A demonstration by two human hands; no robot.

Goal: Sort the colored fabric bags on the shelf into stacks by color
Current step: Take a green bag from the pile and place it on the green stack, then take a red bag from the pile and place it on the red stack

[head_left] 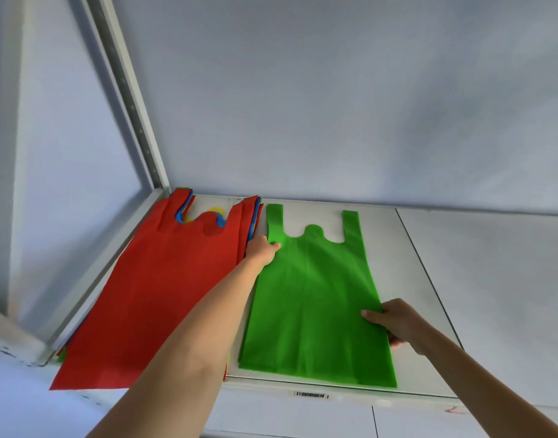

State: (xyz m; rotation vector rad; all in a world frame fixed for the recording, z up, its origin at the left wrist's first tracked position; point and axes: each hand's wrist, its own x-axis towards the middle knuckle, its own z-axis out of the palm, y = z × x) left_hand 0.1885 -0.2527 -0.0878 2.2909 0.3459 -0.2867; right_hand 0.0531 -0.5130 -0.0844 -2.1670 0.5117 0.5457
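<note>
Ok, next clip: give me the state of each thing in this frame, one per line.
Green bag: lying flat on the shelf, apart from the pile, handles pointing to the back.
Mixed pile: unsorted, red bag on top, blue and yellow edges showing underneath.
Left hand: touching the green bag's left edge near a handle.
Right hand: pinching the green bag's right edge.
Shelf: white, holding both the pile and the green bag.

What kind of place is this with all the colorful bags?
Probably a stockroom or shop storage shelf: a white metal shelf with a barcode label on its front edge, holding a mixed bag pile and a green bag.
</note>
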